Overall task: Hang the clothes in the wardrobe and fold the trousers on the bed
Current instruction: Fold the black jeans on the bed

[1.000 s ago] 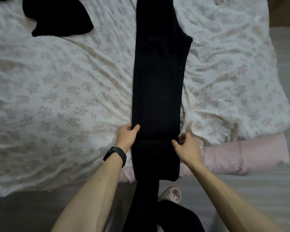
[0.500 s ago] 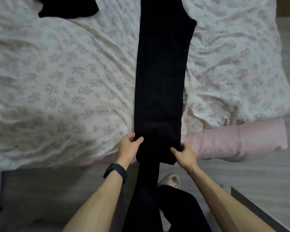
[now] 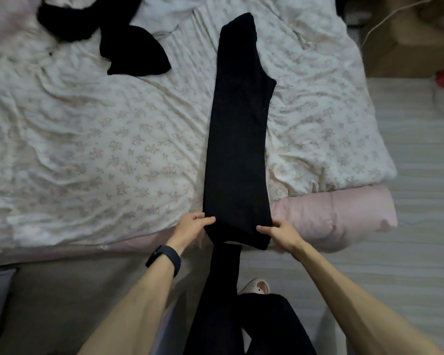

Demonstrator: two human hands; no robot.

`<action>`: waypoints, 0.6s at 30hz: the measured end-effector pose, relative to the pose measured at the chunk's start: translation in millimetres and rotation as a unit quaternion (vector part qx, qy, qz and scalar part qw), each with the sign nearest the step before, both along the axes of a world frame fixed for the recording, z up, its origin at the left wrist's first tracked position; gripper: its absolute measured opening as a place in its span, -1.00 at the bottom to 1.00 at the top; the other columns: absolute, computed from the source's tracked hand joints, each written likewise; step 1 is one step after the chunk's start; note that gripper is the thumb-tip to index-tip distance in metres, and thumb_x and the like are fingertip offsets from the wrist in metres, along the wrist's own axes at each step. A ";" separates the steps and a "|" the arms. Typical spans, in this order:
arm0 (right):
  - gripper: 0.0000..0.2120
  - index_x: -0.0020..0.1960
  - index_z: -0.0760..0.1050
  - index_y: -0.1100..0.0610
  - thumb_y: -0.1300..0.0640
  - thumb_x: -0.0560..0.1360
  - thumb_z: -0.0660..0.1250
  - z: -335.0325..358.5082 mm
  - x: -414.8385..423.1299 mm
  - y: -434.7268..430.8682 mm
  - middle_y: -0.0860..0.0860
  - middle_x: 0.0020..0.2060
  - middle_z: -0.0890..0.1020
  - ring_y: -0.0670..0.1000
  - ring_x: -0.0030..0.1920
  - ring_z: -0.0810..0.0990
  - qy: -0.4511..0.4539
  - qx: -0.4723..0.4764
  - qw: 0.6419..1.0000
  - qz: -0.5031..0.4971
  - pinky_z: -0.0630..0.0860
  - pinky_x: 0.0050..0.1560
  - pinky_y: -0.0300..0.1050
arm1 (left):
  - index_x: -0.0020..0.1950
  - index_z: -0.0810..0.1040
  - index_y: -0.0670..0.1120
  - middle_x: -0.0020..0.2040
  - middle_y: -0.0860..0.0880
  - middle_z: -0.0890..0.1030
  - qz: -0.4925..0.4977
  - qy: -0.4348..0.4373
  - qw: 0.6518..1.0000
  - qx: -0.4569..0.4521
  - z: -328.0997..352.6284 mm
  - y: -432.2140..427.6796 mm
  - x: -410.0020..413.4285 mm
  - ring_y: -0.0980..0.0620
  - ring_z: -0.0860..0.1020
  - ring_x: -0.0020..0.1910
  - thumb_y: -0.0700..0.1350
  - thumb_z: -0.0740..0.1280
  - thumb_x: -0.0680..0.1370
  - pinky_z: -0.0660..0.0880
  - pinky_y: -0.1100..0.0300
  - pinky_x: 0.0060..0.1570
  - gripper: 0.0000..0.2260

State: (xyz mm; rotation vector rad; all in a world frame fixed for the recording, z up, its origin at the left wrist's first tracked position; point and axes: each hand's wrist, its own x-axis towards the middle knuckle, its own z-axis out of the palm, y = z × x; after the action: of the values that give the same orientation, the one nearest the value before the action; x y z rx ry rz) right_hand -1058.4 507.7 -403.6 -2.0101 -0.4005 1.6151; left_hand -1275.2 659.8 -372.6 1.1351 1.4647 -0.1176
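Bed (image 3: 113, 162) edge: left hand (image 3: 190, 226), right hand (image 3: 282, 233) pinch trousers (image 3: 237, 149) at overhanging hem.

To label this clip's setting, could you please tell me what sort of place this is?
Most likely a home bedroom: a bed with rumpled floral bedding, black trousers laid out along it, gripped at the near end by the left hand and right hand, and other dark clothes beyond.

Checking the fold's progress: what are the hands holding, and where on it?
Both hold the black trousers at the near end: left hand on its left edge, right hand on its right edge.
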 end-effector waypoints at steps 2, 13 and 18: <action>-0.75 0.22 0.60 0.12 0.18 0.55 0.43 25.9 0.2 -6.8 -0.01 0.04 0.71 -0.13 -0.03 0.66 -0.008 0.015 1.000 -0.001 0.53 -0.15 -0.37 | 0.43 0.45 -0.25 0.32 -0.07 0.54 -0.006 -0.009 1.000 0.001 25.3 -13.0 -2.7 -0.04 0.49 0.34 -0.06 0.49 0.53 0.37 0.23 0.22 -0.45; -0.68 0.14 0.61 0.13 -0.05 0.49 0.44 141.4 -4.4 -13.1 0.04 0.01 0.72 0.02 0.05 0.66 -0.031 -0.012 0.998 0.045 0.53 -0.10 -0.10 | -0.23 0.45 -0.06 -0.27 0.01 0.55 -0.066 0.013 0.997 0.034 130.4 -43.5 -21.8 0.02 0.57 -0.21 -0.08 0.50 0.52 0.55 -0.03 -0.01 -0.75; -0.74 0.18 0.57 0.21 0.08 0.57 0.40 168.5 -6.3 -9.3 0.15 0.01 0.72 0.08 -0.09 0.70 0.004 -0.037 0.997 0.061 0.65 -0.11 -0.04 | -0.24 0.37 -0.11 -0.43 -0.01 0.41 -0.097 0.058 0.993 0.019 179.4 -43.3 -17.0 0.14 0.40 -0.61 -0.20 0.31 0.64 0.38 0.30 -0.54 -0.74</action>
State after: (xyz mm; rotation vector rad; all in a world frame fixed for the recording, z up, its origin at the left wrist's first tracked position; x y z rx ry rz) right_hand -1064.7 498.3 -235.2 -2.0691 -0.4757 1.7341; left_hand -1292.2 616.5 -193.2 1.3195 1.4599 -0.2965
